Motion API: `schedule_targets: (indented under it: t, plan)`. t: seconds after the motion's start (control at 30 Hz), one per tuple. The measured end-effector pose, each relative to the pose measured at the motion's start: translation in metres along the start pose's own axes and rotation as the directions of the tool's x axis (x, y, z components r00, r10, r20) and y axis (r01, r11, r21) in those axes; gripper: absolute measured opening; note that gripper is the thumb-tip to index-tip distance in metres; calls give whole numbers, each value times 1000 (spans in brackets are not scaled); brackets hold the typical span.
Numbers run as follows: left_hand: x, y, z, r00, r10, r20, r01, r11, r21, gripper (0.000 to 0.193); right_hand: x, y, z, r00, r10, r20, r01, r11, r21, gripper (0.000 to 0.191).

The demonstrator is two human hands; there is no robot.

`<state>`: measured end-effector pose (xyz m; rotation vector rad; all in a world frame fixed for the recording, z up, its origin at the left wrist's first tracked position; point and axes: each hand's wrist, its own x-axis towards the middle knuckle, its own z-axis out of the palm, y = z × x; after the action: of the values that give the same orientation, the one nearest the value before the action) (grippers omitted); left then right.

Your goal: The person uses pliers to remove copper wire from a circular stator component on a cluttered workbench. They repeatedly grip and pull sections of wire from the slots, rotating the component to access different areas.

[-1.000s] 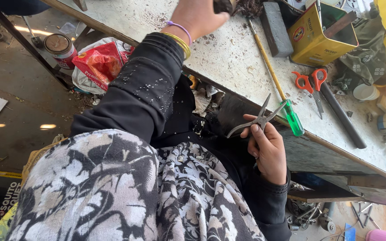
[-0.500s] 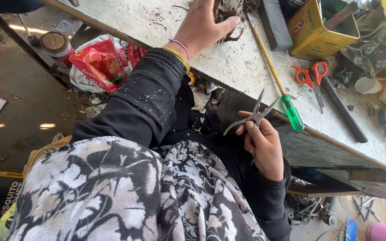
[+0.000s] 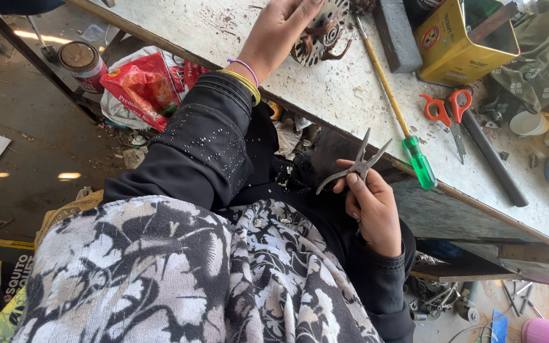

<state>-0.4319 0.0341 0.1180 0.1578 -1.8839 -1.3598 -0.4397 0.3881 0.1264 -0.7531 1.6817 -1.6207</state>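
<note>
Two hands work at a pale, scuffed bench (image 3: 325, 95). The left hand (image 3: 281, 28) lies with fingers spread over a round metal motor part (image 3: 325, 32) on the bench top, touching it without clamping it. The right hand (image 3: 373, 206) is below the bench edge, closed around the handles of metal pliers (image 3: 354, 164) whose tips stand apart. A yellow-shafted screwdriver with a green handle (image 3: 408, 136) lies just beside, orange-handled scissors (image 3: 449, 114) and a yellow tin (image 3: 459, 44) farther off.
</note>
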Motion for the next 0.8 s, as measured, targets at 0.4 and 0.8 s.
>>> schedule_targets:
  t: [0.4,0.8]
  plan:
    - [-3,10,2,991,135,18,-135,989,53,62,10,8,5,998,25,52,-25,1000,16,35]
    - [-22,18,9,993,42,108,-67,970,235,81,27,14,20,982,92,165,-118,982,151,35]
